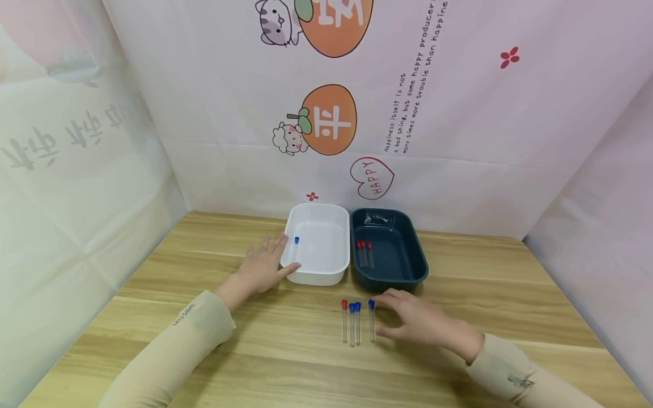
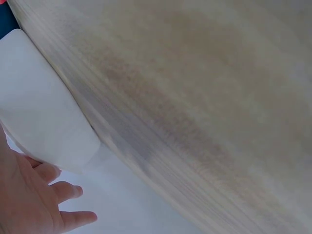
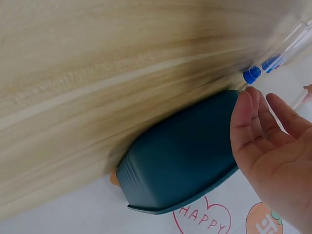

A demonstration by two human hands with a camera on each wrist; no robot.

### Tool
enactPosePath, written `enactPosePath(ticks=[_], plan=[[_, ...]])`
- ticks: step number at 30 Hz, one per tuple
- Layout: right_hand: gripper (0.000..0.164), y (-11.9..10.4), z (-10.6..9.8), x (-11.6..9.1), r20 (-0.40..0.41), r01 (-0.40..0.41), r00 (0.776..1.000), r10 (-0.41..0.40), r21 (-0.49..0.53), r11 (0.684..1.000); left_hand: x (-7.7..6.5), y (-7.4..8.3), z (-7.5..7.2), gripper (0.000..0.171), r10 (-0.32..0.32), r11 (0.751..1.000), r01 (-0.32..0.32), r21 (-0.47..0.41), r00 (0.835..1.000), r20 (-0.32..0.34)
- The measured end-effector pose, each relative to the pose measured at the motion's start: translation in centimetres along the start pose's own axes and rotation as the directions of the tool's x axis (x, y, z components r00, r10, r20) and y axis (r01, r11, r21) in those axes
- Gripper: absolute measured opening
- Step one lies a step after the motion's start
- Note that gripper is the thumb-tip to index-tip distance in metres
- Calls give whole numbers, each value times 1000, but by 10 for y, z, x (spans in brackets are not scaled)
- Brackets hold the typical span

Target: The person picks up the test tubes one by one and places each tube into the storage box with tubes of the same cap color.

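Four-sided and white, a tray point(image 1: 317, 277) stands at the back of the table with one blue-capped tube point(image 1: 297, 241) inside. My left hand point(image 1: 262, 266) rests at its left rim, fingers spread. A dark blue tray point(image 1: 390, 280) beside it holds three red-capped tubes point(image 1: 369, 247). In front lie one red-capped tube point(image 1: 344, 323) and three blue-capped tubes point(image 1: 358, 323) on the wood. My right hand point(image 1: 415, 318) is beside the rightmost blue-capped tube point(image 1: 372, 323), thumb and fingers apart around its right side. Whether the fingertips touch it is unclear.
The wooden table point(image 1: 285, 351) meets a printed white cloth point(image 1: 229, 175) hanging behind the trays. More cloth hangs at the left and right sides. The two trays stand close together, near the table's back edge.
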State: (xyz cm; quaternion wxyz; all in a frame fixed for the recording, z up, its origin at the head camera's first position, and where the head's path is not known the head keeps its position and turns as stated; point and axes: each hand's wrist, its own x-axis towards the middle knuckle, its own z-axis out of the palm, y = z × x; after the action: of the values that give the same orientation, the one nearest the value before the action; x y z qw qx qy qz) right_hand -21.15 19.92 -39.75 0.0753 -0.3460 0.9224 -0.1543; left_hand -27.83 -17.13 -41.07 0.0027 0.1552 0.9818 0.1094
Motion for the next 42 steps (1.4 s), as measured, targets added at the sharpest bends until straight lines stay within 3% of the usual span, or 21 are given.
enactPosePath(ticks=[12, 19, 31, 42], plan=[[86, 1, 8, 6, 29, -16, 999, 18, -45, 999, 0, 0, -2, 92, 9, 1000, -9, 0, 1000, 1], [96, -1, 13, 11, 50, -72, 996, 75, -65, 995, 0, 0, -2, 92, 13, 1000, -13, -6, 1000, 0], [102, -5, 16, 14, 38, -121, 992, 124, -67, 990, 0, 0, -3, 91, 12, 1000, -12, -5, 1000, 2], [97, -8, 17, 15, 28, -132, 990, 135, -72, 989, -1, 0, -1, 91, 6, 1000, -6, -5, 1000, 12]])
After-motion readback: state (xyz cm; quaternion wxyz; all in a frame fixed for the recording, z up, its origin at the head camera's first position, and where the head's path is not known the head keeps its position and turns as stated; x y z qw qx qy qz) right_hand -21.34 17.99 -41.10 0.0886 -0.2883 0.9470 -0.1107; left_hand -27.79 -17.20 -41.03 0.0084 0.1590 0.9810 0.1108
